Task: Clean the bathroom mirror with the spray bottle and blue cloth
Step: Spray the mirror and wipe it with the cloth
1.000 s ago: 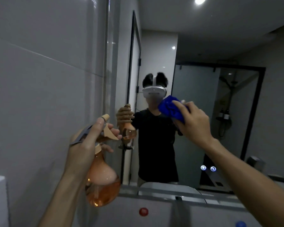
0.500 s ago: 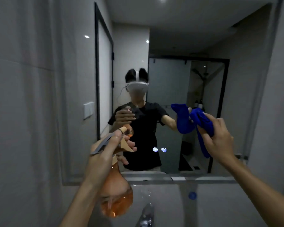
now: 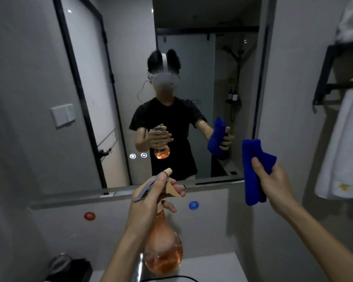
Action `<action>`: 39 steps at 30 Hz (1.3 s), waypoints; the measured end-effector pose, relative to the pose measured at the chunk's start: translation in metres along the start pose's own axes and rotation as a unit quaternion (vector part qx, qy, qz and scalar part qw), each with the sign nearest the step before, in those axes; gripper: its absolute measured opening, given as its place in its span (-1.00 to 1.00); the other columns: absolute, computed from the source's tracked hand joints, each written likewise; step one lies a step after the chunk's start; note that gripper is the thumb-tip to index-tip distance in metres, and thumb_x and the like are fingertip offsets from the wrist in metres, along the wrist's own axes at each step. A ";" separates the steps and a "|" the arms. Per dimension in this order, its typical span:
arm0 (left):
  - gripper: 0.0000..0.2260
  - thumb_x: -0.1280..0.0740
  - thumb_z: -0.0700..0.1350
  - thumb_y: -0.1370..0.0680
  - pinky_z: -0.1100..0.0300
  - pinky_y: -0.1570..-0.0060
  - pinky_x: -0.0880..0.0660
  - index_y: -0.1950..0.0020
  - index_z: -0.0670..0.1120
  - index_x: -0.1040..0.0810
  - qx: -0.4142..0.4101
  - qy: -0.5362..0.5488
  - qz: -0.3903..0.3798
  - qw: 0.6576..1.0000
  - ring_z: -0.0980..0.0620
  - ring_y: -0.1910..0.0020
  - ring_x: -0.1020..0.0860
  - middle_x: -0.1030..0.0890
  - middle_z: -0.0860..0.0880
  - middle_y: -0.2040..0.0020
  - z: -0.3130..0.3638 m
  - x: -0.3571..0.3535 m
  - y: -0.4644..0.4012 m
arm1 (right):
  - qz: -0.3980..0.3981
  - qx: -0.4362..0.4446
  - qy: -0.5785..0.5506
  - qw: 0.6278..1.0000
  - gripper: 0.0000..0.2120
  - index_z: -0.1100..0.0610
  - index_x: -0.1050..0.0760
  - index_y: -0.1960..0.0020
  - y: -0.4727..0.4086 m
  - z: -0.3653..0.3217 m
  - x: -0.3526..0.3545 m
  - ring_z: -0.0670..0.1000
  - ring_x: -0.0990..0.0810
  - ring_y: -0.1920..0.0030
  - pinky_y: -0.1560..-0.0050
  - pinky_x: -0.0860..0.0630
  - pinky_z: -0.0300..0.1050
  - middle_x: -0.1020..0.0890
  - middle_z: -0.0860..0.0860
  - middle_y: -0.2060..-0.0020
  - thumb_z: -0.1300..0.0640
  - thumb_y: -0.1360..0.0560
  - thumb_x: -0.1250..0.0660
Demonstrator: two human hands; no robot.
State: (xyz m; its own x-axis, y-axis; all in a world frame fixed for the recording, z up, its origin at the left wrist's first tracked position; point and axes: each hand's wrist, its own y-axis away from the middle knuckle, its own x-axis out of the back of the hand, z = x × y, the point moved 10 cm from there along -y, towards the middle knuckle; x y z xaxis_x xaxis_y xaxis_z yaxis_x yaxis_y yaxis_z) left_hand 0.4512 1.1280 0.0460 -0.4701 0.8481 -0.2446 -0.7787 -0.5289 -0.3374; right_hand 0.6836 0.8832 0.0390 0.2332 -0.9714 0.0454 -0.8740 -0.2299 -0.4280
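Cloth [image 3: 254, 171], blue and folded, has come off the glass: a second ago the right hand [image 3: 273, 180] pressed it to the mirror [image 3: 192, 47]; now that grip clenches it in the air, off the mirror's lower right corner. The left hand [image 3: 151, 198] grasps the spray bottle [image 3: 163, 249], fingers on the trigger, nozzle toward the glass. Wiping has paused; another spray looks likely.

Upright orange spray bottle [image 3: 163, 251], folded blue cloth [image 3: 253, 171], wall mirror [image 3: 192, 47]
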 end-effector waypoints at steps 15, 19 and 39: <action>-0.59 -0.32 0.18 -0.52 0.16 0.41 -0.51 0.13 -0.17 -0.65 0.045 -0.054 0.025 0.997 -0.17 0.24 -0.67 -0.68 -0.28 0.23 -0.072 -0.057 -0.027 | 0.058 -0.014 -0.007 0.998 -0.75 -0.20 -0.34 -0.19 -0.015 0.075 0.036 -0.12 -0.63 0.09 0.19 -0.50 -0.22 -0.60 -0.09 -0.02 -0.08 -0.56 -0.30; -0.60 -0.32 0.18 -0.57 0.08 0.37 -0.46 0.14 -0.16 -0.65 0.035 -0.060 0.023 0.997 -0.12 0.26 -0.66 -0.66 -0.23 0.26 -0.082 -0.057 -0.040 | 0.073 0.000 -0.011 0.997 -0.75 -0.22 -0.33 -0.20 -0.032 0.078 0.030 -0.14 -0.63 0.08 0.25 -0.53 -0.31 -0.59 -0.12 -0.03 -0.08 -0.56 -0.30; -0.56 -0.36 0.28 -0.52 -0.01 0.20 -0.57 -0.08 -0.07 -0.70 0.018 -0.079 0.033 0.996 -0.23 0.02 -0.70 -0.72 -0.21 0.08 -0.095 -0.013 -0.058 | 0.010 0.264 0.442 0.857 -0.56 0.03 -0.44 -0.25 -0.019 0.093 -0.087 0.21 -0.57 0.01 0.00 -0.53 0.13 -0.59 0.16 -0.03 0.08 -0.42 -0.48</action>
State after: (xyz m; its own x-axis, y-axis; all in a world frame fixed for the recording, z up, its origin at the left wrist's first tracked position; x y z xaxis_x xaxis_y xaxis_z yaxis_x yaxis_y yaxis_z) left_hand 0.5420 1.1444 -0.0179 -0.5784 0.8072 -0.1180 -0.7570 -0.5850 -0.2911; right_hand 0.7198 0.9778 -0.0409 -0.3978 -0.6948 0.5992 -0.5049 -0.3796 -0.7753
